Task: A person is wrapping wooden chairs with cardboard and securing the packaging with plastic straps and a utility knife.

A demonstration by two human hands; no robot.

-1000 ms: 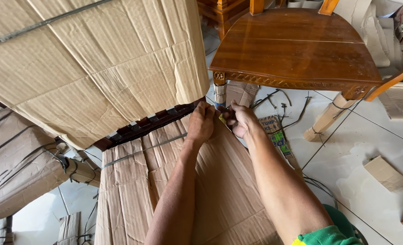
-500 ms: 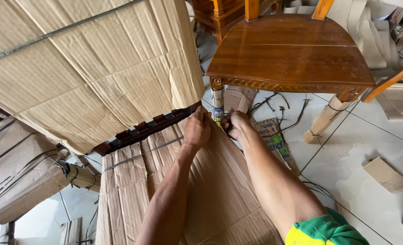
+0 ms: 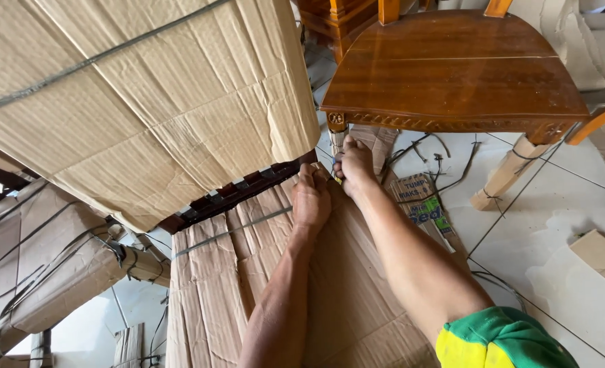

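Cardboard point(image 3: 296, 272) wraps the furniture under both hands, creased and ribbed, with a dark strap point(image 3: 234, 228) running across it just behind the left fingers. The left hand point(image 3: 311, 197) lies knuckles up on the wrapping, fingers curled down at its top corner; whether they pinch anything there I cannot tell. The right hand point(image 3: 354, 165) sits just beside it, touching or nearly so, with its fingers bent over that same corner. A small yellow bit point(image 3: 337, 179) shows between the 2 hands, too small to identify, and it is hidden whether the right fingers grip it.

Directly left of the fingers a band of dark carved wood point(image 3: 241, 187) shows in the gap between the lower wrapping and a large upper sheet point(image 3: 146, 102), which is crossed by another strap. Just beyond the right fingertips stands a wrapped chair leg point(image 3: 337, 140) under a polished brown seat point(image 3: 452, 68). To the right of the fingers, on the white tile floor point(image 3: 561, 225), lie a printed carton scrap point(image 3: 422, 204) and loose dark strap ends point(image 3: 445, 160).
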